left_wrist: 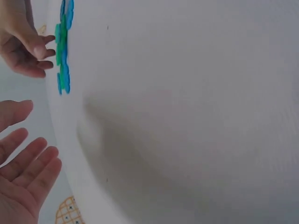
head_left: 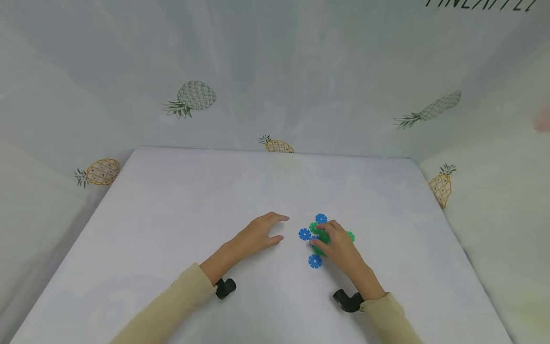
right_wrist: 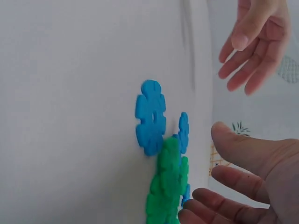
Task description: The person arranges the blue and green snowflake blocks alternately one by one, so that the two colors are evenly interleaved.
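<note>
Blue and green notched discs lie in a small cluster on the white table. In the head view, one blue disc [head_left: 315, 261] is nearest the person and another blue disc [head_left: 304, 234] lies at the left. The right hand [head_left: 343, 246] is over the green discs [right_wrist: 168, 182], thumb and fingers apart; whether its fingertips touch them cannot be told. To the left of the cluster, the left hand [head_left: 257, 234] hovers with its fingers spread and nothing between them. Both hands also show in the left wrist view, the left hand [left_wrist: 25, 168] below the right hand [left_wrist: 23, 42].
A white-covered table [head_left: 180, 191] spans the view. Pale cloth with pineapple prints [head_left: 196, 95] hangs behind and at the sides. Dark wrist-worn devices sit at the left cuff [head_left: 225, 288] and right cuff [head_left: 349, 301].
</note>
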`<state>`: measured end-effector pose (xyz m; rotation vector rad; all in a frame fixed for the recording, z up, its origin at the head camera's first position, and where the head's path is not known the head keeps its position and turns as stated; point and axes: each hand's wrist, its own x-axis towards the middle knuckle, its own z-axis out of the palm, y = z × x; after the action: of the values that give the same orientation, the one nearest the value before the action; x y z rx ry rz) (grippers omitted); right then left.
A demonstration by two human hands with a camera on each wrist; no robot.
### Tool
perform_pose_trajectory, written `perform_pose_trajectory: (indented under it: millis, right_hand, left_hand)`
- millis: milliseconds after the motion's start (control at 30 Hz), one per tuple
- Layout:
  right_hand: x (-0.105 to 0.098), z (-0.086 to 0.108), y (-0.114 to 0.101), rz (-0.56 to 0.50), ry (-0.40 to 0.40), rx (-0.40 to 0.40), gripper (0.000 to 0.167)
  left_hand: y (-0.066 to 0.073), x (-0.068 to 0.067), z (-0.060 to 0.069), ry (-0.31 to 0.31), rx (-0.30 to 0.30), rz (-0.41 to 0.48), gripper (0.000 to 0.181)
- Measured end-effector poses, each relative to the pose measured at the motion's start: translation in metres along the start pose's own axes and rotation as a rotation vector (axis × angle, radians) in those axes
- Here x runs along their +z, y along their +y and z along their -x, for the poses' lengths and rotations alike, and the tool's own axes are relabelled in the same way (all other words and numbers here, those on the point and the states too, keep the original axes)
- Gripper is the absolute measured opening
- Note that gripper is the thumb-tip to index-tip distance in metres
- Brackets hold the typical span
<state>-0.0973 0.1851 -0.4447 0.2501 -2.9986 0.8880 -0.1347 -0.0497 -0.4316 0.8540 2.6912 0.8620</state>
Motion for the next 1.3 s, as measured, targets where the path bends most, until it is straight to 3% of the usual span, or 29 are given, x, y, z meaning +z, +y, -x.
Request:
perform_pose_trajectory:
  millis: [267,633,733,1033,1300]
  right_hand:
    - [0.011,-0.002,-0.001,0.004,-0.018,0.151,0.041]
    - [0.01,0.0,0.001,-0.006,-0.067,0.183,0.037]
    - [0.01,0.0,0.001,0.003,-0.082,0.181,0.038]
    - [0.014,0.003,-0.001,-0.031,-0.076,0.236,0.037]
    - [0.014,0.003,-0.003,-0.02,-0.034,0.194,0.035]
  left_hand:
    - [0.006,0.024,-0.018,-0.026,0.0,0.137,0.042]
    - [-0.002,0.041,-0.039,-0.039,-0.009,0.259,0.034]
    - [-0.002,0.044,-0.043,-0.03,-0.003,0.238,0.032]
    - [0.004,0.054,-0.05,-0.011,-0.021,0.065,0.032]
    - [0.008,0.054,-0.05,0.011,-0.046,-0.012,0.031]
